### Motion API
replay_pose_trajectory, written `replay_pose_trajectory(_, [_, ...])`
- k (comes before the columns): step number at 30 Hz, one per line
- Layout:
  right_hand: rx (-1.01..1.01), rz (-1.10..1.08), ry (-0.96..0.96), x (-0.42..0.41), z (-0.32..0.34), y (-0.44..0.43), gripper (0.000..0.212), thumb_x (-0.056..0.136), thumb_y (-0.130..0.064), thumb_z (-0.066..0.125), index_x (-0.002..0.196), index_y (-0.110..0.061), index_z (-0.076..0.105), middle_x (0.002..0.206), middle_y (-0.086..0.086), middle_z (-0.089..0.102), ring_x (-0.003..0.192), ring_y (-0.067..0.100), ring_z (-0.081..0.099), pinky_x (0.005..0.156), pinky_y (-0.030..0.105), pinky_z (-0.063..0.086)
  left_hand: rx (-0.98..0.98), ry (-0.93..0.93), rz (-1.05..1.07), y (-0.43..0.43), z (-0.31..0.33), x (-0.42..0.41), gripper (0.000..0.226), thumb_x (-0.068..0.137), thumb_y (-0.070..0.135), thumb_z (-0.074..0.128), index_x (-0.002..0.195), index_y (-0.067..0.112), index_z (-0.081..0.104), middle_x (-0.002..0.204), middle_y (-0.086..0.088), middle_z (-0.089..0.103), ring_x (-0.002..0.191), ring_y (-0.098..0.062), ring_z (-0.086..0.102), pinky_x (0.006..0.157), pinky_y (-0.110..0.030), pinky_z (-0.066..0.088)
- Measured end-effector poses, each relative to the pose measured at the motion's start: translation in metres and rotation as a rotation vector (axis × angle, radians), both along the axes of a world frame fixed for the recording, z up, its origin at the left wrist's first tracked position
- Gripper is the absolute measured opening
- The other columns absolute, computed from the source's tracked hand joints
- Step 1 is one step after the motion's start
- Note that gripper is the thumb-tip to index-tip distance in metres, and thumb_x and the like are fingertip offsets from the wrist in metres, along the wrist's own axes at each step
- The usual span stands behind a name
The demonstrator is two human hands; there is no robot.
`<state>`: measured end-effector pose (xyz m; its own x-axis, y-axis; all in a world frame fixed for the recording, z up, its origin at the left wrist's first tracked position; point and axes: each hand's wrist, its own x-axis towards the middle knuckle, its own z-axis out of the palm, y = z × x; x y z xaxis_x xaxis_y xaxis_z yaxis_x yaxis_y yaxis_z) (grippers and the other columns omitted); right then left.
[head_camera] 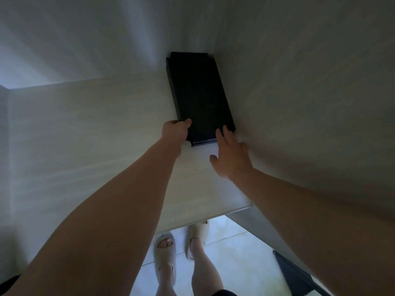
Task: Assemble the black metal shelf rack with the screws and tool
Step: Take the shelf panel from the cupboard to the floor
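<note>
A flat black metal shelf panel [199, 95] lies on a pale counter [106, 146], pushed into the far corner against the right wall. Another black piece seems to lie under it, showing along its left and near edges. My left hand [176, 130] grips the panel's near left corner, thumb on top. My right hand [229, 155] is spread with straight fingers, its fingertips touching the panel's near right corner. No screws or tool are visible.
A pale wall [299, 92] rises along the counter's right side. The counter's near edge [203, 218] runs above my feet in pale slippers [164, 251] on a tiled floor. A dark object [297, 276] stands at the bottom right.
</note>
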<state>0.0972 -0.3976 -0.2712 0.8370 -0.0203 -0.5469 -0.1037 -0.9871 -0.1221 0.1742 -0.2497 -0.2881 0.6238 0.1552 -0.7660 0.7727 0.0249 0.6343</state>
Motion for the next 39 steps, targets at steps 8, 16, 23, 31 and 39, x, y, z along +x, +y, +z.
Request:
replay_pose_trajectory(8, [0.075,-0.02,0.026,-0.019,0.034,0.0,0.07,0.108,-0.048,0.035,0.164,-0.021,0.002,0.172,0.001,-0.003,0.157,0.021,0.004,0.124,0.045,0.019,-0.153,0.009,-0.025,0.027,0.022,-0.034,0.026,0.088,0.027,0.077,0.103,0.009,0.064,0.112,-0.009,0.069,0.092,-0.026,0.07,0.065,-0.03,0.058])
replay_pose_trajectory(16, [0.495,-0.427,-0.114,-0.08,0.08,0.012,0.071,0.105,-0.039,0.053,0.163,-0.019,0.017,0.168,0.004,0.02,0.152,0.025,0.025,0.124,0.041,0.022,-0.353,0.062,0.006,0.08,0.066,-0.116,0.015,0.094,0.02,0.068,0.104,0.008,0.067,0.107,-0.007,0.07,0.093,-0.025,0.069,0.075,-0.031,0.061])
replay_pose_trajectory(23, [0.661,-0.806,-0.113,-0.16,0.102,0.028,0.07,0.1,-0.045,0.058,0.159,-0.024,0.026,0.156,0.004,0.044,0.137,0.027,0.048,0.11,0.038,0.039,-0.46,0.118,-0.066,0.131,0.094,-0.193,0.022,0.095,0.016,0.065,0.11,0.001,0.068,0.104,-0.009,0.071,0.086,-0.023,0.073,0.071,-0.031,0.06])
replay_pose_trajectory(31, [0.995,-1.234,0.101,-0.259,0.11,0.048,0.032,0.097,-0.041,0.065,0.112,-0.013,0.069,0.118,0.014,0.071,0.089,0.024,0.069,0.07,0.034,0.06,-0.487,0.201,-0.33,0.15,0.097,-0.269,0.03,0.098,0.018,0.057,0.12,-0.001,0.065,0.124,-0.015,0.067,0.107,-0.028,0.067,0.089,-0.038,0.057])
replay_pose_trajectory(39, [1.04,-1.298,0.105,-0.345,0.104,0.049,0.03,0.093,-0.031,0.074,0.108,-0.006,0.073,0.097,0.011,0.077,0.073,0.021,0.073,0.057,0.025,0.055,-0.532,0.384,-0.394,0.15,0.091,-0.342,0.048,0.089,0.021,0.062,0.134,0.003,0.059,0.132,-0.013,0.064,0.111,-0.025,0.065,0.083,-0.034,0.057])
